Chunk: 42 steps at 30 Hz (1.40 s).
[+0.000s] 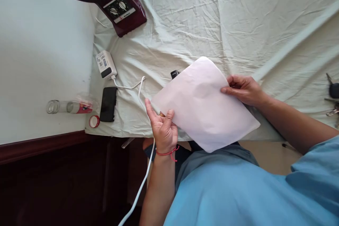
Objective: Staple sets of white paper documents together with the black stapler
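A white sheet of paper (203, 102) with rounded corners is held up at a slant above the near edge of the cloth-covered table. At its left corner, my left hand (164, 129) grips the paper between thumb and fingers, with the index finger stretched out. A red string circles that wrist. My right hand (243, 90) pinches the sheet's right edge, thumb on top and fingers behind. Partly hidden beyond the paper's upper left edge is a small black object (174, 74).
A fan (129, 14) stands at the back left. Near the wall are a white device (106, 64) with a white cable (140, 180), a black phone (108, 104), a glass bottle (60, 107) and a red-rimmed lid (94, 121). Keys (333, 90) lie far right on the pale cloth (265, 24).
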### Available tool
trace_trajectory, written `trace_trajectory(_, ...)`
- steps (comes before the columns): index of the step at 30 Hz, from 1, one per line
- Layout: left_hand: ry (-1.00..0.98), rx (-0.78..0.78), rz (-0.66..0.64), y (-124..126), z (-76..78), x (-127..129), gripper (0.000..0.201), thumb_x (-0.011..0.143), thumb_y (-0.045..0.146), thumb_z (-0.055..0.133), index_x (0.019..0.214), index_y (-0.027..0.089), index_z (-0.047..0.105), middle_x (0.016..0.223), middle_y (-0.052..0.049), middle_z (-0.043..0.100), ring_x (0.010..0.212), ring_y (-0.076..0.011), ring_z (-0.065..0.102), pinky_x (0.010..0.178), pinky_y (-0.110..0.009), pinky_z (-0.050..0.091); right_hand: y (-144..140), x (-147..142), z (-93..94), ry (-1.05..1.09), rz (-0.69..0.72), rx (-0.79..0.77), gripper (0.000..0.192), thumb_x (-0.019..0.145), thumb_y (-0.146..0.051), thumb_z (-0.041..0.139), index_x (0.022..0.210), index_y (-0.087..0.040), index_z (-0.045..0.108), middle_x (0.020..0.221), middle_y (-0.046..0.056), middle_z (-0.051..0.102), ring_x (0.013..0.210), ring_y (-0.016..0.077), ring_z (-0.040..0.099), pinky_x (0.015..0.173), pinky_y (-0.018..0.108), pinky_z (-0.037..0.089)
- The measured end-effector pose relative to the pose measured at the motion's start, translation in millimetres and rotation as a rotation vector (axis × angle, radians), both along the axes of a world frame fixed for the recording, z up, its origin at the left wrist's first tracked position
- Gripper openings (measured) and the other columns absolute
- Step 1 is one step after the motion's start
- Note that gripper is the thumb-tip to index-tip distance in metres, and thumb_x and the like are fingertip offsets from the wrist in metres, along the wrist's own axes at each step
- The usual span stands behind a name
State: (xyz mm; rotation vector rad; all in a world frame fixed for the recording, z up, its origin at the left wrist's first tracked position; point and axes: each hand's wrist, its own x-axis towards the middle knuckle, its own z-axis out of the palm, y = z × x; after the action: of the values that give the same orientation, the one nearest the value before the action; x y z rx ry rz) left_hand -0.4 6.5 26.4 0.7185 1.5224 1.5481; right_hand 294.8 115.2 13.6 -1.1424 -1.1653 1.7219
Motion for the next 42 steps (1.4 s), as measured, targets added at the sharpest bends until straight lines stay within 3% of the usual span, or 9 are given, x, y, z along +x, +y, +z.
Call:
trace_trajectory(3, -0.174, -0.085, -0.081, -6.1, -2.0, 2.0, 0.064, 0.084, 0.057, 0.097, 0.136, 0.027, 0.077, 0.129, -0.011, 0.082, 0.111, -0.0211, 0.081, 0.094, -0.029, 0.065, -0.9, -3.7, -1.5, -0.108, -0.059, 0.075, 0.044, 0.074, -0.056, 0.104, 0.075, -0.027, 0.071, 0.068, -0.003, 0.063, 0.060, 0.0132, 0.052, 0.047, 0.028, 0.041)
trace_trajectory(5, -0.248, -0.145, -0.145, -12.6, -3.0, 5.2, 0.052, 0.084, 0.062, 0.096, 0.112, 0.021, 0.083, 0.105, -0.008, 0.083, 0.088, -0.0171, 0.077, 0.079, -0.026, 0.063, -0.7, -5.5, -1.6, -0.117, -0.117, 0.106, 0.045, 0.076, -0.059, 0.102, 0.075, -0.027, 0.070, 0.071, -0.002, 0.064, 0.062, 0.0143, 0.052, 0.050, 0.029, 0.042)
trace_trajectory(9, -0.165, -0.267, -0.217, -21.6, -7.3, 12.8, 0.056, 0.076, 0.068, 0.099, 0.080, 0.017, 0.076, 0.068, 0.002, 0.066, 0.060, -0.0100, 0.056, 0.057, -0.021, 0.047, 0.6, -6.7, -1.0, -0.106, -0.165, 0.141, 0.044, 0.080, -0.060, 0.100, 0.078, -0.028, 0.069, 0.074, -0.002, 0.064, 0.065, 0.0152, 0.054, 0.054, 0.030, 0.045)
trace_trajectory(13, 0.038, -0.335, -0.230, -19.3, -10.7, 12.4, 0.065, 0.075, 0.072, 0.096, 0.065, 0.018, 0.062, 0.057, 0.007, 0.048, 0.052, -0.0065, 0.038, 0.049, -0.022, 0.030, 1.4, -6.0, 1.5, -0.101, -0.118, 0.109, 0.047, 0.078, -0.063, 0.100, 0.079, -0.028, 0.069, 0.073, -0.002, 0.063, 0.063, 0.0142, 0.051, 0.052, 0.029, 0.041)
trace_trajectory(22, 0.191, -0.324, -0.201, -14.4, -21.6, 2.0, 0.060, 0.073, 0.059, 0.099, 0.061, 0.019, 0.055, 0.061, 0.006, 0.048, 0.060, -0.0086, 0.041, 0.058, -0.023, 0.035, 3.5, -4.7, -2.3, -0.134, -0.149, 0.112, 0.047, 0.076, -0.056, 0.104, 0.081, -0.027, 0.069, 0.079, -0.001, 0.065, 0.070, 0.0161, 0.054, 0.057, 0.031, 0.043)
trace_trajectory(27, 0.167, -0.219, -0.112, -16.1, -28.1, 0.9, 0.069, 0.077, 0.069, 0.096, 0.064, 0.020, 0.050, 0.063, 0.008, 0.043, 0.063, -0.0084, 0.037, 0.060, -0.021, 0.035, 5.4, -3.4, -1.5, -0.164, -0.126, 0.156, 0.046, 0.078, -0.060, 0.102, 0.077, -0.026, 0.071, 0.075, 0.000, 0.062, 0.067, 0.0155, 0.050, 0.055, 0.030, 0.040)
trace_trajectory(33, 0.135, -0.201, -0.075, -21.6, -35.4, -8.3, 0.056, 0.087, 0.073, 0.088, 0.082, 0.020, 0.070, 0.063, 0.008, 0.047, 0.056, -0.0081, 0.036, 0.053, -0.021, 0.033, 6.0, -2.5, -0.4, -0.248, -0.115, 0.215, 0.054, 0.086, -0.073, 0.091, 0.071, -0.025, 0.069, 0.066, -0.001, 0.053, 0.062, 0.0138, 0.042, 0.052, 0.030, 0.033)
trace_trajectory(38, 0.133, -0.136, 0.002, -22.6, -44.6, -9.0, 0.054, 0.081, 0.067, 0.096, 0.097, 0.019, 0.074, 0.082, 0.001, 0.072, 0.075, -0.0123, 0.064, 0.074, -0.022, 0.053, 8.3, -1.6, -3.8, -0.251, -0.221, 0.241, 0.060, 0.085, -0.077, 0.089, 0.072, -0.023, 0.067, 0.069, 0.000, 0.054, 0.063, 0.0134, 0.042, 0.055, 0.031, 0.031)
trace_trajectory(42, 0.104, -0.034, 0.048, -21.5, -46.9, -7.4, 0.061, 0.080, 0.053, 0.102, 0.122, 0.026, 0.067, 0.074, 0.008, 0.062, 0.069, -0.0107, 0.062, 0.076, -0.022, 0.054, 10.5, -1.1, -6.7, -0.277, -0.182, 0.276, 0.065, 0.083, -0.081, 0.088, 0.071, -0.023, 0.063, 0.070, 0.000, 0.052, 0.064, 0.0131, 0.041, 0.055, 0.032, 0.028)
